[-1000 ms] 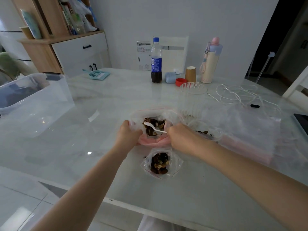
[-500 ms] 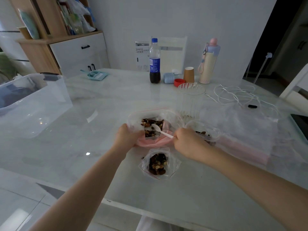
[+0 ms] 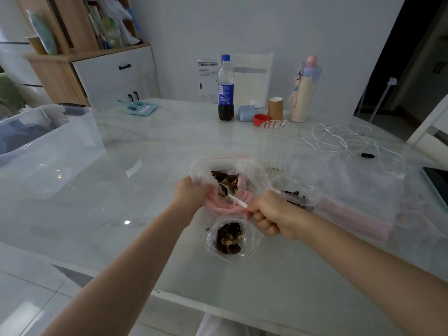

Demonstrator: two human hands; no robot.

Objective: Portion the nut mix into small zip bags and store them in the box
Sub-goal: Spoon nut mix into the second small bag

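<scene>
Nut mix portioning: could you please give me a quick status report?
Left hand grips big bag open. Right hand holds spoon, loaded. Small zip bag part filled, unsealed. Box far left; path clear.

Two nut bags (image 3: 228,237) (image 3: 225,177), one spoon (image 3: 230,196), one box (image 3: 46,146).

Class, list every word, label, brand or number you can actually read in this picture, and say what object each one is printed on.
None can be read for certain.
Blue label on the cola bottle: white print, too blurred to read.
White sheet standing against the wall behind the bottle: lines of small print, too small to read.
Pink and lilac flask: a picture only, no words visible.
Paper cup, zip bags, storage box: no text visible.
</scene>
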